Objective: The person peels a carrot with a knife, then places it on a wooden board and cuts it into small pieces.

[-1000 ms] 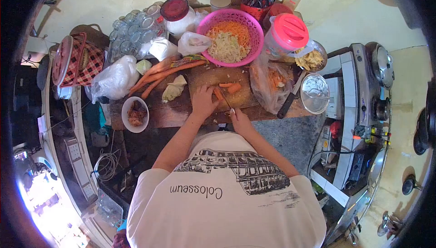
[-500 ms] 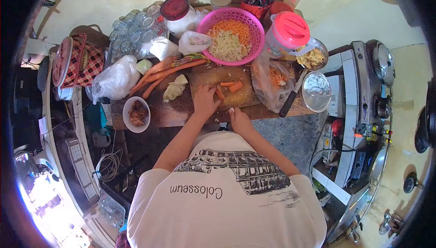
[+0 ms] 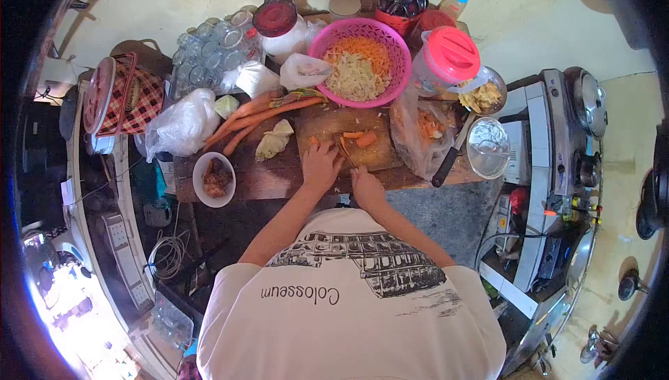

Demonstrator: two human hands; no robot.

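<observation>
Since half a second ago, the left hand [image 3: 322,163] still steadies a carrot piece [image 3: 343,145], the right hand [image 3: 367,187] gripping a knife [image 3: 350,160]. Twelve o'clock, a pink basket [image 3: 401,66] holds shreds [image 3: 359,77]; nine o'clock, a bowl [image 3: 214,202] holds brown food [image 3: 217,179].

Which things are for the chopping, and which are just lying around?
Probably for the chopping:
- knife in the right hand
- carrot pieces by the left hand
- cutting board
- whole carrots
- pink basket holding shredded carrot

Probably just lying around:
- clear glassware
- plaid container
- pink-lidded pitcher
- cutlery
</observation>
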